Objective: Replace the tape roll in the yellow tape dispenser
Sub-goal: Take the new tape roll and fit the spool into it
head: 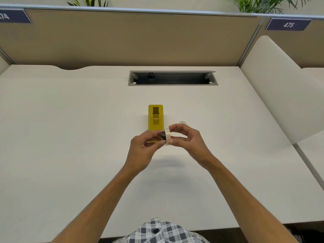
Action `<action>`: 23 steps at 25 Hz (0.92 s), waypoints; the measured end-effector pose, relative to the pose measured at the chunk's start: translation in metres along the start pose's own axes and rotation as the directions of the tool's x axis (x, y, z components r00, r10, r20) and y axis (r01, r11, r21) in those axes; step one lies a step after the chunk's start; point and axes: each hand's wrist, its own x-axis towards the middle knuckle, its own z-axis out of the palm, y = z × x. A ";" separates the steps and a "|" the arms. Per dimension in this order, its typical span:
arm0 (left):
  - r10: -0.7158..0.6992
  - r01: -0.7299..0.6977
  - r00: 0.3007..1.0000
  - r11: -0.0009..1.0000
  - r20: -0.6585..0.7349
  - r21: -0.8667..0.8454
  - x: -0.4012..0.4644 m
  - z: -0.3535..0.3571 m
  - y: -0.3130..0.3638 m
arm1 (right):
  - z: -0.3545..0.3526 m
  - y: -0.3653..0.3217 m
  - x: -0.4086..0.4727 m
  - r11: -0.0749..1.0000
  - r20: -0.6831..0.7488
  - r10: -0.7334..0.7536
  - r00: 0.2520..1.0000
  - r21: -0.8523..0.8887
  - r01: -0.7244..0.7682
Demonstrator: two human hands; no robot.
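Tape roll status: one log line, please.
tape roll: right hand | black core: left hand | yellow dispenser: on desk

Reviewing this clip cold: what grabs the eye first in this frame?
The bright yellow plastic tape dispenser at mid-desk stands out on the pale desk. Just in front of it, the left hand and right hand meet in the air, holding a clear tape roll and a small black hub between them. Another clear roll lies right of the dispenser.
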 end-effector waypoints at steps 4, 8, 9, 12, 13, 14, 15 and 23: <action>-0.003 0.003 1.000 1.000 -0.006 -0.017 0.000 0.000 0.000 | 0.004 -0.002 -0.003 0.993 -0.051 -0.006 0.999 -0.120 0.000; 0.004 -0.005 1.000 0.999 -0.020 -0.041 0.001 0.001 -0.002 | 0.020 -0.003 -0.008 0.935 -0.270 -0.170 0.948 -0.347 0.069; 0.009 -0.010 1.000 0.999 -0.020 -0.047 0.001 0.001 -0.002 | 0.024 -0.003 -0.008 0.915 -0.299 -0.210 0.931 -0.395 0.080; 0.032 -0.034 0.999 0.997 -0.024 -0.074 0.003 0.001 -0.005 | 0.034 -0.005 -0.006 0.839 -0.331 -0.286 0.899 -0.541 0.068; 0.037 -0.040 0.999 0.996 -0.031 -0.081 0.003 0.001 -0.005 | 0.036 -0.005 -0.006 0.824 -0.342 -0.301 0.890 -0.563 0.063; 0.041 -0.044 0.998 0.995 -0.039 -0.085 0.004 0.001 -0.005 | 0.039 -0.006 -0.005 0.822 -0.352 -0.311 0.883 -0.566 0.064; 0.047 -0.051 0.998 0.995 -0.047 -0.086 0.004 0.001 -0.006 | 0.042 -0.005 -0.005 0.826 -0.359 -0.319 0.877 -0.559 0.072; 0.196 -0.188 0.978 0.977 -0.074 0.101 0.003 -0.003 -0.005 | 0.053 -0.004 -0.008 0.795 -0.364 -0.378 0.851 -0.599 0.097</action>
